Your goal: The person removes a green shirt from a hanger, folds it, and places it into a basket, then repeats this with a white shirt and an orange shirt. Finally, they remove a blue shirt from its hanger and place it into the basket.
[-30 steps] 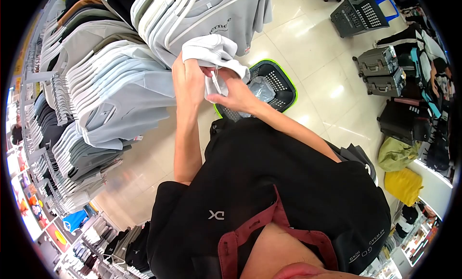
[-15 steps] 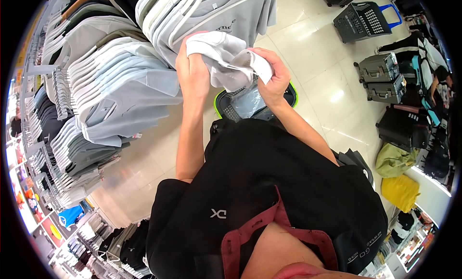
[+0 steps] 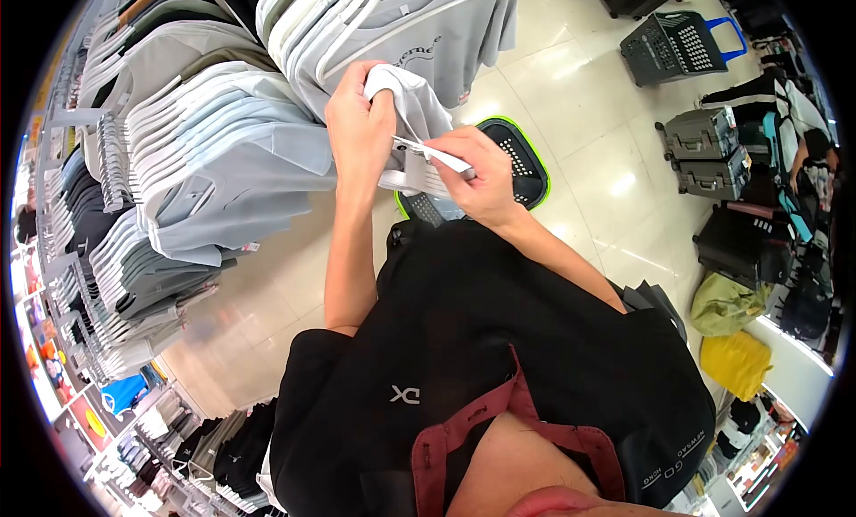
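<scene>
At upper centre, a white garment (image 3: 417, 102) hangs bunched between my two hands. My left hand (image 3: 361, 129) is closed on its upper left part, close to the hanging grey shirts. My right hand (image 3: 479, 173) pinches a small white tag (image 3: 450, 157) at the garment's lower right side. Part of the garment drops below my hands. Beneath them on the floor is a dark basket with a green rim (image 3: 540, 151), partly hidden by the garment and my right hand.
Racks of grey shirts (image 3: 392, 53) and light blue shirts (image 3: 236, 129) fill the left. A dark basket with a blue handle (image 3: 673, 51) stands at the upper right. Grey suitcases (image 3: 702, 135) and a yellow bag (image 3: 736, 363) are at the right.
My right hand has moved left and down, closer to my left hand, and now shows the white tag in its fingers. More of the green-rimmed basket is visible.
</scene>
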Demonstrator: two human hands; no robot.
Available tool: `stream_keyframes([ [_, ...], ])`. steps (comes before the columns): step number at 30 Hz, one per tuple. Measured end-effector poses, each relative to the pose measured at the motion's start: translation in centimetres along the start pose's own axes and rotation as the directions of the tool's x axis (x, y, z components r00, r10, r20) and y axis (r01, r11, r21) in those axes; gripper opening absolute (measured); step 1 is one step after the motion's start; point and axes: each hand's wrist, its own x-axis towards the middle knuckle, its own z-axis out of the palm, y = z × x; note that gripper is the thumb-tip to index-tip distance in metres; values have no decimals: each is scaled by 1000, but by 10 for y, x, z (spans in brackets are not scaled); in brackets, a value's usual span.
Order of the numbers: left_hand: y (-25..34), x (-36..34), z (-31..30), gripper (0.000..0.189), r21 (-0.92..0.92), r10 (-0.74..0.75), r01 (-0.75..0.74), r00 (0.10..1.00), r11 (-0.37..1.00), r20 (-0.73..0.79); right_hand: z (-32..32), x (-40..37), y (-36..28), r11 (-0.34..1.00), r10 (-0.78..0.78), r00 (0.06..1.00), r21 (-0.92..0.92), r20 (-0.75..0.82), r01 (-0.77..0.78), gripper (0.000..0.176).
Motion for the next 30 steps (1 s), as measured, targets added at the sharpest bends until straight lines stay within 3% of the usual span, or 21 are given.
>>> stream_keyframes([
  [3,6,-3,-3,20,98,31,-33,999,995,24,7,4,3,991,41,994,-132,104,-27,29],
  [5,13,-6,-4,22,180,37,-43,999,983,40,16,6,10,942,101,959,-336,266,-6,33],
  [7,14,-9,-5,24,203,90,-99,995,974,50,26,8,12,921,187,932,-386,312,-55,28],
  [10,21,-13,-6,26,220,156,-167,985,961,67,38,4,49,840,251,880,-543,402,9,21],
  [12,24,-15,-9,27,219,169,-180,983,959,70,42,4,86,651,465,769,-758,440,40,17],
  [13,23,-16,-11,28,200,161,-175,984,964,82,40,0,106,639,444,803,-768,398,27,16],
  [17,5,-9,-21,31,235,120,-133,991,963,66,9,32,94,537,629,710,-837,316,-104,29],
  [18,-4,-6,-24,31,226,92,-102,994,969,54,-2,41,77,534,673,668,-834,318,-141,39],
  [22,-21,5,-37,29,275,34,-28,999,961,-19,-38,31,83,555,565,732,-832,381,5,45],
  [25,-25,12,-42,27,312,131,-106,989,944,-61,-61,33,46,619,602,640,-785,477,3,44],
  [27,-17,12,-40,27,302,88,-70,995,951,-47,-70,30,28,672,590,598,-741,542,8,40],
  [29,-10,12,-34,27,203,79,-76,997,976,-6,-74,32,10,654,624,551,-756,554,20,37],
  [30,-11,13,-30,30,201,162,-164,986,966,25,-74,33,4,639,651,507,-768,564,34,35],
])
